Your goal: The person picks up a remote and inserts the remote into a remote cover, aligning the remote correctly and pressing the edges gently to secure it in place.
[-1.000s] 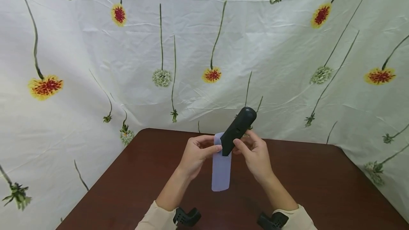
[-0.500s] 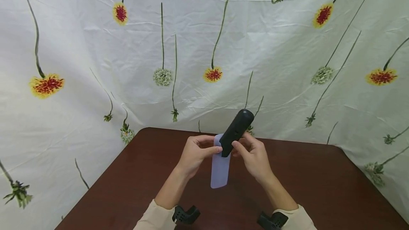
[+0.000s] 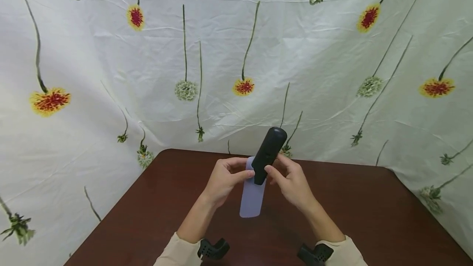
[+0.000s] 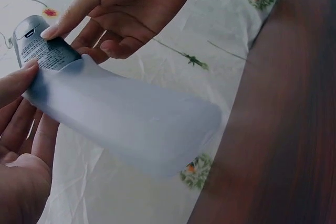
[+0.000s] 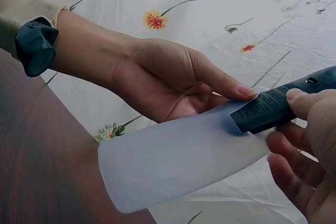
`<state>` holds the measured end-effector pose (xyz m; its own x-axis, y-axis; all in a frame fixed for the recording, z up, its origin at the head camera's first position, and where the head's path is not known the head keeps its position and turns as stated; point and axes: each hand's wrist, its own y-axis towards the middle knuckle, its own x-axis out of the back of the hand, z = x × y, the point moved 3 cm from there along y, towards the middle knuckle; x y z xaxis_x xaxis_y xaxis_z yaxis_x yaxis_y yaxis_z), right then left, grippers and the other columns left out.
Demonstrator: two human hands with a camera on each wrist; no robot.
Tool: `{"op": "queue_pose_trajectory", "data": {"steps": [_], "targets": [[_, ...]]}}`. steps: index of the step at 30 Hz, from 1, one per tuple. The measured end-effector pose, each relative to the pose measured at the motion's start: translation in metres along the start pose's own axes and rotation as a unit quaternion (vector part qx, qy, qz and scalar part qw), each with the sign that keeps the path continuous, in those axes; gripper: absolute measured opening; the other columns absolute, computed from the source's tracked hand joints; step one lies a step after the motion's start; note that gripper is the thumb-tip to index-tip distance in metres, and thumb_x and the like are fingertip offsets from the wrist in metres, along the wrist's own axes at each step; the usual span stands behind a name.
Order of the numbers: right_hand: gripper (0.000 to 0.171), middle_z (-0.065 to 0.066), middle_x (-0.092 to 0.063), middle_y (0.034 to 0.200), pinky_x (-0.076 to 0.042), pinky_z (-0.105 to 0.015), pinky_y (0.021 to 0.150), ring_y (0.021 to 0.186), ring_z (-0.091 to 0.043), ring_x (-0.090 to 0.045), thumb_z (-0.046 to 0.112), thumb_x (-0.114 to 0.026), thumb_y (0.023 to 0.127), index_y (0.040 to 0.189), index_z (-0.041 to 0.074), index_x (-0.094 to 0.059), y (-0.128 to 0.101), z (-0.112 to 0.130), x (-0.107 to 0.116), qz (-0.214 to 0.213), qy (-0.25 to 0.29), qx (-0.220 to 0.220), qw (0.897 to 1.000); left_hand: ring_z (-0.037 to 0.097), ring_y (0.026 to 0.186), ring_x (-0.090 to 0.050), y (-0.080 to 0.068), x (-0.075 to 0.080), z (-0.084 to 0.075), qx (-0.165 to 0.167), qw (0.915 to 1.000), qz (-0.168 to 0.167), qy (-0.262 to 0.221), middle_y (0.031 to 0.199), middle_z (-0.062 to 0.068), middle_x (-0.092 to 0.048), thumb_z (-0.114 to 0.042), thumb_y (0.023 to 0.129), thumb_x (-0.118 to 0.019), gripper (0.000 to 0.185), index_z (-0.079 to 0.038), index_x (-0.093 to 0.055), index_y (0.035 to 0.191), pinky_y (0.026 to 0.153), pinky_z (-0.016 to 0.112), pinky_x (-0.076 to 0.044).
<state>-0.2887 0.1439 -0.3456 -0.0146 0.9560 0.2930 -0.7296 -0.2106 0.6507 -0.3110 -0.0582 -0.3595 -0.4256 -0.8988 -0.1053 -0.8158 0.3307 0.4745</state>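
A black remote control [image 3: 271,145], rounded at its upper end, slants over the table. Its lower end sits at the mouth of a pale, translucent sleeve [image 3: 252,202], which hangs below. My left hand [image 3: 224,180] pinches the sleeve near its mouth, thumb in front and fingers behind. Thumb and fingers of my right hand [image 3: 293,183] grip the remote lower down, just right of the sleeve. Printed text shows on the remote [image 4: 47,51] in the left wrist view. In the right wrist view, the remote's squared end goes just inside the sleeve [image 5: 178,161].
Beneath the hands lies a dark reddish-brown table [image 3: 148,225] with rounded far corners. Behind it hangs a white cloth [image 3: 314,52] printed with flowers. Black devices are strapped on both wrists, over cream sleeves.
The remote has tipped more upright and its top has shifted left and slightly down. The lower end of the translucent sleeve has swung a little left. Both grips stay the same.
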Motion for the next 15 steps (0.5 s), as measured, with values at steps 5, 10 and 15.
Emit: {"op": "queue_pose_trajectory", "data": {"steps": [5, 10, 15], "targets": [[0.023, -0.010, -0.068, 0.098, -0.061, -0.043, 0.065, 0.082, -0.026, -0.070, 0.004, -0.074, 0.096, 0.119, 0.003, -0.069, 0.0012, 0.0015, 0.0050, -0.030, 0.006, -0.012, 0.999, 0.023, 0.094, -0.071, 0.0008, -0.0004, -0.0021, -0.015, 0.9985, -0.019, -0.049, 0.106, 0.011, -0.073, 0.006, 0.093, -0.072, 0.029, 0.010, -0.070, 0.122, 0.080, 0.038, -0.060], [0.015, -0.009, -0.073, 0.108, -0.060, -0.037, 0.071, 0.085, -0.036, -0.071, 0.008, -0.074, 0.096, 0.110, 0.003, -0.075, -0.0010, 0.0016, 0.0039, 0.018, 0.009, -0.044, 0.999, 0.020, 0.093, -0.071, -0.0002, 0.0017, -0.0026, -0.022, 0.9931, -0.035, -0.110, 0.104, 0.010, -0.074, 0.010, 0.093, -0.069, 0.026, 0.000, -0.074, 0.116, 0.077, 0.035, -0.060], [0.020, -0.006, -0.075, 0.111, -0.060, -0.040, 0.075, 0.094, -0.030, -0.071, 0.008, -0.075, 0.096, 0.114, 0.003, -0.078, -0.0024, 0.0027, -0.0012, 0.068, 0.035, -0.051, 0.996, 0.018, 0.094, -0.071, -0.0009, -0.0008, -0.0031, -0.024, 0.9880, -0.019, -0.151, 0.104, 0.008, -0.074, 0.009, 0.093, -0.069, 0.028, -0.009, -0.077, 0.113, 0.078, 0.031, -0.058]]}}
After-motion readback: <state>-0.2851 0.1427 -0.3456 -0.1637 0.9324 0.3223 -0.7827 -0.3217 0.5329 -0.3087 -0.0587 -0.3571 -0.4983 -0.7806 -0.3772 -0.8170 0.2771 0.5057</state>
